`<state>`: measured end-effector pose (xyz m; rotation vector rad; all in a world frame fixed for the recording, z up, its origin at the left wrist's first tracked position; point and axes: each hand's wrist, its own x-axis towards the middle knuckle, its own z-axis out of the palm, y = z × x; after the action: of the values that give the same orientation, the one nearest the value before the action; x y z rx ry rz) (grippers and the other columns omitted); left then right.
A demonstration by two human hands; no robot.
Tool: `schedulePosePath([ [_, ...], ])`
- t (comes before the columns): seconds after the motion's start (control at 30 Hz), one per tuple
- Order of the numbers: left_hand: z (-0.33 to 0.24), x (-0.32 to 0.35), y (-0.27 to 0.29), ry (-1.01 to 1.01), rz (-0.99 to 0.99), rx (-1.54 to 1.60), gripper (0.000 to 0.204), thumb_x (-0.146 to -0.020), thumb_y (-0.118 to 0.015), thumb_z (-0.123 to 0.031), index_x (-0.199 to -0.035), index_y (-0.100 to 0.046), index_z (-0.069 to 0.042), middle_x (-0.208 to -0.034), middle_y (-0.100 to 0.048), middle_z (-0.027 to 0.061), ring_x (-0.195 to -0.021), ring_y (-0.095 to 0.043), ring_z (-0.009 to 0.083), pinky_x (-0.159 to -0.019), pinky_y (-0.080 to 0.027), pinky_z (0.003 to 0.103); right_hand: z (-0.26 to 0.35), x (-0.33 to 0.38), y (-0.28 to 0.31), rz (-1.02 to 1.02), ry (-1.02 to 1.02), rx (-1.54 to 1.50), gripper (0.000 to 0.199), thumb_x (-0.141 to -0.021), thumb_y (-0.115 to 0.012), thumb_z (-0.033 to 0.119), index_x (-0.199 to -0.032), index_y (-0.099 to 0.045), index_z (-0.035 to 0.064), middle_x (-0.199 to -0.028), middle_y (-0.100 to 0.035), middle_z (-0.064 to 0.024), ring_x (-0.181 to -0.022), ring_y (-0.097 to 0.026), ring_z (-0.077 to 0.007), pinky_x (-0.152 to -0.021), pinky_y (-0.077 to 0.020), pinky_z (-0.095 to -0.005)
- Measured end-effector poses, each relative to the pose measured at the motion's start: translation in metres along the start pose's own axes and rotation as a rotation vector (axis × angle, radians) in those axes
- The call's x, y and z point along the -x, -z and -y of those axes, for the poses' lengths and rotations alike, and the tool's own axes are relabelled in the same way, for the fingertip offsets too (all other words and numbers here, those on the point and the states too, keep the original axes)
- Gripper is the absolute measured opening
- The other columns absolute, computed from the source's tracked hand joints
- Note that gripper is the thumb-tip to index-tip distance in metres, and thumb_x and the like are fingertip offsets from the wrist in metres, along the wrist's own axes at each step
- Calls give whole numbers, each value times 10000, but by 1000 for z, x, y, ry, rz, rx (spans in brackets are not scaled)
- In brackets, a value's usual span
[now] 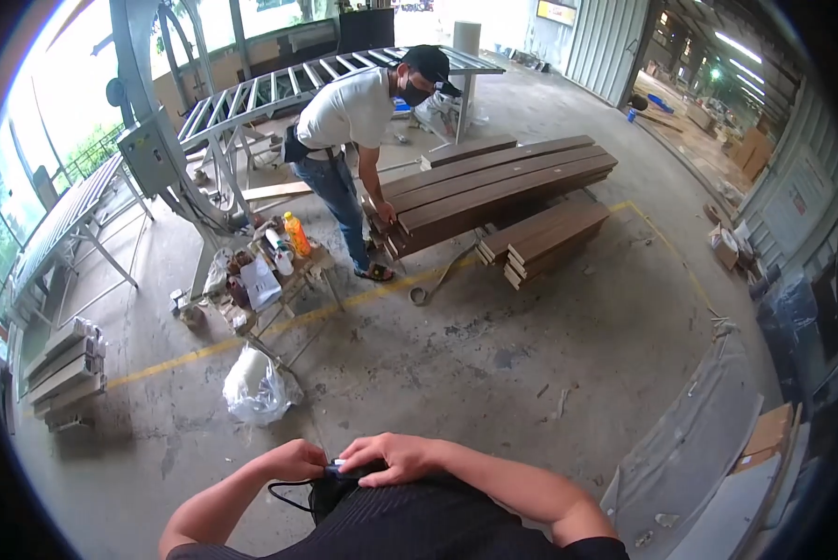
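Concrete floor (493, 364): brown plank stacks (493, 191), white plastic bag (255, 387), cluttered small table (279, 271), yellow line (344, 308).

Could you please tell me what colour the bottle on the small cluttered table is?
The bottle is orange with a yellow cap, seen in the head view.

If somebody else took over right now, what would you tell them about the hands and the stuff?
Left hand: closed on a small dark device at the chest, black cable hanging from it.
Right hand: fingers pressed over the same device.
Nearby: a co-worker bends over stacked brown planks; cluttered small table; white bag on the floor.
Done or left: cannot tell; the device is mostly hidden.
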<state>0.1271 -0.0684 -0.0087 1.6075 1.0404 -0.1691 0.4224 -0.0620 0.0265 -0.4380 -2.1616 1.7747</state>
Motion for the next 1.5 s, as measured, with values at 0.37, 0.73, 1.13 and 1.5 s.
schedulePosePath([
  [0.37,-25,-6,3,18,-93,-203,217,-795,-698,-253,-863,-744,-52,-785,-712,141,-726,-685,265,-710,-533,370,2,-7,-18,66,-108,-9,489,-852,-753,336,-1251,-661,69,-1252,-639,-159,-1133,-620,-303,-976,-488,-370],
  [0.73,-18,-6,8,-73,64,-197,201,-846,-698,-246,-894,-717,-52,-752,-701,92,-706,-666,192,-683,-522,336,7,-20,-24,121,-147,253,399,-881,-695,360,-1144,-704,60,-1088,-692,-215,-1032,-650,-378,-881,-516,-419],
  [1.13,-31,-11,10,-120,24,-142,273,-881,-709,-300,-873,-703,-27,-722,-681,69,-680,-618,133,-667,-504,307,23,-30,-31,5,-353,404,402,-853,-724,364,-1092,-665,45,-1137,-627,-210,-1057,-615,-392,-881,-508,-441],
  [1.5,-50,6,10,-69,60,-102,201,-864,-710,-222,-890,-693,-23,-733,-674,62,-699,-611,118,-677,-500,300,-14,-9,-20,16,-547,211,630,-793,-733,544,-1170,-651,46,-1129,-663,-193,-1044,-643,-336,-904,-506,-403],
])
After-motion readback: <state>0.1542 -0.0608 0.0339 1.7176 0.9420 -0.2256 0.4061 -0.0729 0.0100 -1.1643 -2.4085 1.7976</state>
